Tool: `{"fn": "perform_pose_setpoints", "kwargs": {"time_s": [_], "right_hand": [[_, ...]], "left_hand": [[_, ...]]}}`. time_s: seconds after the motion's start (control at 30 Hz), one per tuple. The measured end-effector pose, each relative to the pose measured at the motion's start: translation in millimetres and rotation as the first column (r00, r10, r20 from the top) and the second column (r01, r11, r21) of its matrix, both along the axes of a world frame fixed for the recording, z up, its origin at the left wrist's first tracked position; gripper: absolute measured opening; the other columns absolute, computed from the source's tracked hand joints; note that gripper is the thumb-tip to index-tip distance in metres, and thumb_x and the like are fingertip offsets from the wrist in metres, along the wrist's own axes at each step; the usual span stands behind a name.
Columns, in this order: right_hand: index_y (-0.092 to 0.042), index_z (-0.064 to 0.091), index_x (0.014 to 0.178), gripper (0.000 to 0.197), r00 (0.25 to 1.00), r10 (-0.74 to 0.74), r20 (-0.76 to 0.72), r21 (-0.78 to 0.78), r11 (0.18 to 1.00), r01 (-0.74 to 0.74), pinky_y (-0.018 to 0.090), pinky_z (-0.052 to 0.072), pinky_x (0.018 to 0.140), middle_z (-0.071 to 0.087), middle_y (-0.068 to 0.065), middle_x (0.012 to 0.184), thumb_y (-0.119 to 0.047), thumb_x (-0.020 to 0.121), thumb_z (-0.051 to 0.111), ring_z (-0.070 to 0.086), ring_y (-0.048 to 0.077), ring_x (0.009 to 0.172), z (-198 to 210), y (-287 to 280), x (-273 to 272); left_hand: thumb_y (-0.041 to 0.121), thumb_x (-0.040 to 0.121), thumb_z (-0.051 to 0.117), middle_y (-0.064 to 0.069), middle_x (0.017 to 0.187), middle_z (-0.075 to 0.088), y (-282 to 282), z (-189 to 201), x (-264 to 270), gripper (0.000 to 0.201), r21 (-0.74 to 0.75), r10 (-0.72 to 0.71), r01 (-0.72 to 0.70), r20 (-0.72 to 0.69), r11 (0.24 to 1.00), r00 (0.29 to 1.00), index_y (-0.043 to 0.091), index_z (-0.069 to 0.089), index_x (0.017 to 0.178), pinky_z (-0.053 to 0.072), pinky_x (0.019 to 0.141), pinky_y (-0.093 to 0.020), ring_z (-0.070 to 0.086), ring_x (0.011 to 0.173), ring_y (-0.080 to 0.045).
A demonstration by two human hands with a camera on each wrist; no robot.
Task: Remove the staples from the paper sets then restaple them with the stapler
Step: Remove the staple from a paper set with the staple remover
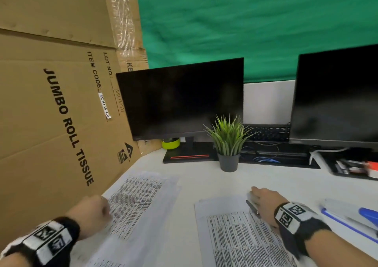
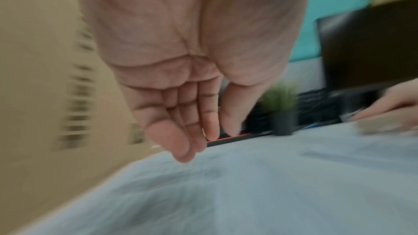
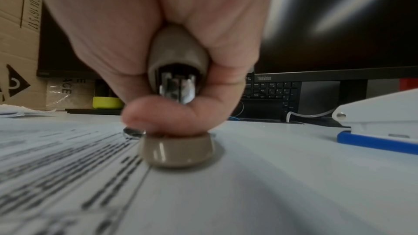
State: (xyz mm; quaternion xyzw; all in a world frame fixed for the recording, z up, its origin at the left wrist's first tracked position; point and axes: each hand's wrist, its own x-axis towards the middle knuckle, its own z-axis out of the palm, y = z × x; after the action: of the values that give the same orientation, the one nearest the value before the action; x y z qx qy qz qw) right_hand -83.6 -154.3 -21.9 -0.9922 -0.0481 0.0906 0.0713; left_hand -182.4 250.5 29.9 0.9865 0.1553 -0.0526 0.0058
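A tall brown cardboard box (image 1: 51, 95) printed "JUMBO ROLL TISSUE" stands along the left edge of the white desk (image 1: 204, 176). Behind it hangs a green cloth backdrop (image 1: 245, 21). Two black monitors, both dark, stand at the back: the left one (image 1: 180, 99) and the right one (image 1: 335, 97), with a black keyboard (image 1: 270, 132) between them. A small green potted plant in a grey pot (image 1: 229, 144) sits in front of the left monitor.

Two printed paper sets lie flat on the desk. The left paper set (image 1: 135, 201) is under the left hand (image 1: 92, 213), whose grip is apart, fingers loosely extended and holding nothing in the blurred wrist view. The right paper set (image 1: 239, 236) lies near the front edge, and the right hand (image 1: 266, 203) rests at its top right corner. That grip is clamped on a beige staple remover (image 3: 178, 71) with metal jaws, thumb and fingers squeezing it; its lower beige pad sits on the paper's corner. A white and blue stapler (image 1: 351, 217) lies on the desk just right of the right hand, untouched.
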Motion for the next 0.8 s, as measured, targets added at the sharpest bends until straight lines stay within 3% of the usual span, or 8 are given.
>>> {"fn": "perform_pose_setpoints", "kwargs": {"time_s": [0.07, 0.13, 0.27, 0.37, 0.5, 0.6, 0.67, 0.8], "right_hand": [[-0.014, 0.038, 0.139, 0.045, 1.000, 0.017, -0.013, 0.013, 1.000, -0.017, 0.033, 0.045, 0.095, 0.053, 0.012, 0.131, -0.017, 0.095, 0.047, 0.055, 0.028, 0.117, 3, -2, -1], [-0.015, 0.035, 0.143, 0.050, 0.999, 0.027, -0.034, 0.040, 0.999, -0.026, 0.033, 0.045, 0.096, 0.053, 0.013, 0.132, -0.017, 0.094, 0.049, 0.055, 0.028, 0.118, 5, -5, -2], [-0.020, 0.027, 0.149, 0.061, 0.998, 0.019, -0.058, 0.095, 0.995, -0.014, 0.032, 0.041, 0.101, 0.046, 0.013, 0.139, -0.016, 0.093, 0.051, 0.049, 0.028, 0.125, 6, -18, -5], [-0.022, 0.029, 0.148, 0.060, 0.997, 0.041, -0.060, 0.113, 0.993, -0.034, 0.031, 0.041, 0.100, 0.049, 0.013, 0.136, -0.013, 0.093, 0.048, 0.050, 0.028, 0.123, 5, -27, -8], [-0.024, 0.032, 0.144, 0.053, 0.992, 0.113, -0.050, 0.129, 0.986, -0.106, 0.030, 0.043, 0.102, 0.053, 0.005, 0.134, -0.014, 0.094, 0.048, 0.053, 0.022, 0.120, 0, -29, -11], [-0.021, 0.040, 0.129, 0.039, 0.987, 0.159, -0.024, 0.092, 0.983, -0.156, 0.029, 0.049, 0.082, 0.060, 0.001, 0.106, -0.011, 0.092, 0.047, 0.058, 0.021, 0.098, -4, -24, -7], [-0.022, 0.043, 0.116, 0.025, 0.991, 0.135, 0.017, 0.096, 0.986, -0.136, 0.023, 0.042, 0.063, 0.049, -0.006, 0.083, -0.015, 0.092, 0.047, 0.053, 0.020, 0.081, -6, -20, -7], [-0.024, 0.042, 0.113, 0.025, 0.996, 0.075, 0.037, 0.124, 0.989, -0.079, 0.024, 0.039, 0.066, 0.045, -0.003, 0.089, -0.016, 0.090, 0.049, 0.055, 0.022, 0.080, -10, -15, -12]], "left_hand": [[0.038, 0.087, 0.059, 0.006, 0.092, 0.067, -56, -4, 24, 0.017, -0.126, -0.219, 0.218, 0.004, 0.968, 0.976, 0.022, 0.065, 0.084, 0.047, 0.070, -0.021, 0.061, 0.084, -0.011], [0.056, 0.083, 0.062, 0.010, 0.120, 0.057, -118, -11, 41, 0.041, -0.241, -0.335, 0.316, -0.042, 0.918, 0.941, 0.031, 0.061, 0.115, 0.045, 0.090, -0.023, 0.055, 0.107, -0.009], [0.076, 0.071, 0.062, 0.011, 0.161, 0.013, -211, -26, 68, 0.106, -0.260, -0.587, 0.537, -0.184, 0.803, 0.788, 0.027, 0.018, 0.153, 0.021, 0.119, -0.034, 0.020, 0.146, -0.013], [0.073, 0.069, 0.067, 0.007, 0.163, -0.009, -239, -33, 82, 0.122, -0.185, -0.663, 0.643, -0.332, 0.743, 0.671, 0.022, -0.003, 0.155, 0.009, 0.121, -0.041, 0.000, 0.150, -0.019], [0.069, 0.070, 0.070, 0.008, 0.160, -0.021, -244, -45, 91, 0.127, -0.199, -0.666, 0.660, -0.447, 0.724, 0.596, 0.023, -0.015, 0.153, 0.004, 0.121, -0.045, -0.012, 0.149, -0.020], [0.065, 0.072, 0.071, 0.006, 0.159, -0.025, -245, -48, 89, 0.127, -0.181, -0.677, 0.684, -0.452, 0.707, 0.580, 0.022, -0.018, 0.152, 0.003, 0.121, -0.045, -0.016, 0.148, -0.024], [0.061, 0.075, 0.072, 0.004, 0.159, -0.026, -247, -48, 88, 0.125, -0.166, -0.680, 0.696, -0.456, 0.698, 0.574, 0.022, -0.018, 0.152, 0.002, 0.120, -0.046, -0.017, 0.148, -0.026], [0.052, 0.081, 0.072, 0.001, 0.159, -0.026, -251, -44, 90, 0.115, -0.166, -0.675, 0.705, -0.498, 0.690, 0.544, 0.037, -0.018, 0.150, 0.005, 0.120, -0.053, -0.017, 0.147, -0.032]]}}
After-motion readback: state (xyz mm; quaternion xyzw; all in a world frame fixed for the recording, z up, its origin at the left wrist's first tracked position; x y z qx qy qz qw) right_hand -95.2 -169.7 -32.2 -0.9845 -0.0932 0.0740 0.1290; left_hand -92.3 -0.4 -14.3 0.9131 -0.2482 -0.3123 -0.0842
